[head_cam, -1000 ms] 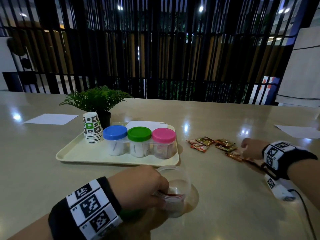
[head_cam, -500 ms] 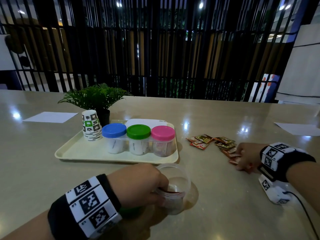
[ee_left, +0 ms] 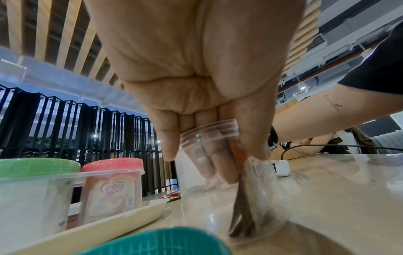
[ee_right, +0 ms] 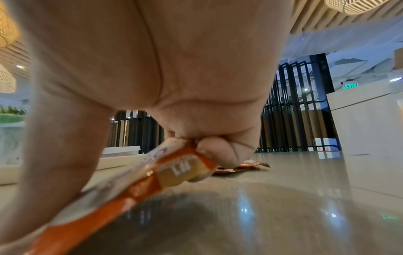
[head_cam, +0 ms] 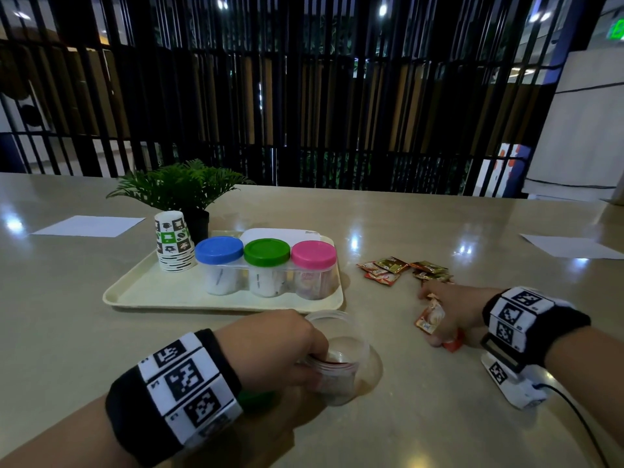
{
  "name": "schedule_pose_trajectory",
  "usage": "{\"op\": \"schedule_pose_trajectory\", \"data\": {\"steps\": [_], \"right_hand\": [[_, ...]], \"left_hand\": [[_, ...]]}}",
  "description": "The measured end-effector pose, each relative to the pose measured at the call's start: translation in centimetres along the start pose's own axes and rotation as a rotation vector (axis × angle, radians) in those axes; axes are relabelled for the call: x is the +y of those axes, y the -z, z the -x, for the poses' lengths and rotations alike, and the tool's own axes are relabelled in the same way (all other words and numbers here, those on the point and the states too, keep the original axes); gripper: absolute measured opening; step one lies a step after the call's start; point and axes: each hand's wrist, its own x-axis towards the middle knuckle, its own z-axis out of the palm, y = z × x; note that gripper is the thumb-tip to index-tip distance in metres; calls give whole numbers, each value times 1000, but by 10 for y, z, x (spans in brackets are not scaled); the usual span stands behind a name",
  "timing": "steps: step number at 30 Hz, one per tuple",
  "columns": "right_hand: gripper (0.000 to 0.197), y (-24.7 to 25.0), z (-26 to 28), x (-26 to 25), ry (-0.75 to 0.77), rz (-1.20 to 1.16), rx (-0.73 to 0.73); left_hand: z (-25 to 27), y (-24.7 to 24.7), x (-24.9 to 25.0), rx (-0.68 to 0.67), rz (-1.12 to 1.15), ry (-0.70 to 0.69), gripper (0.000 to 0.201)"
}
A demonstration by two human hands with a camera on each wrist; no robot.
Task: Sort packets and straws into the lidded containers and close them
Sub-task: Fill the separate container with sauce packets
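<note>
My left hand [head_cam: 287,346] grips a clear open container [head_cam: 337,359] on the table near me; a packet stands inside the container [ee_left: 250,189]. A green lid [ee_left: 157,241] lies just under that wrist. My right hand [head_cam: 442,315] holds an orange and white packet [head_cam: 430,315], lifted off the table; in the right wrist view the packet [ee_right: 152,169] sticks out from between thumb and curled fingers. Several loose packets [head_cam: 395,268] lie further back on the table. Three closed containers with blue [head_cam: 219,249], green [head_cam: 266,251] and pink [head_cam: 314,253] lids stand on a cream tray [head_cam: 141,292].
A stack of paper cups [head_cam: 172,244] stands at the tray's back left, with a small potted plant [head_cam: 182,190] behind it. White paper sheets [head_cam: 87,226] lie far left and far right. A dark slatted fence closes off the table's far side.
My right hand has drawn back from the pile of packets toward me and to the left, holding an orange and white packet. The left hand keeps its grip on the clear container.
</note>
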Motion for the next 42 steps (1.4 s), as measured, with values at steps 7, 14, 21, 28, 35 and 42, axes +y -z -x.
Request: {"op": "schedule_pose_trajectory", "data": {"steps": [7, 14, 21, 28, 35, 42], "right_hand": [[22, 9, 25, -21, 183, 202, 141], [17, 8, 78, -80, 482, -197, 191], [33, -8, 92, -121, 623, -35, 267], [10, -23, 87, -125, 664, 4, 377], [18, -26, 92, -123, 685, -14, 423], [30, -31, 93, -127, 680, 179, 412]], "left_hand": [[-1, 1, 0, -13, -6, 1, 23], [-3, 3, 2, -31, 2, 21, 24], [-2, 2, 1, -37, -9, 33, 23], [-2, 0, -1, -38, 4, 57, 22], [-2, 2, 1, -50, 25, 38, 24], [-2, 3, 2, -57, 19, 43, 25]]}}
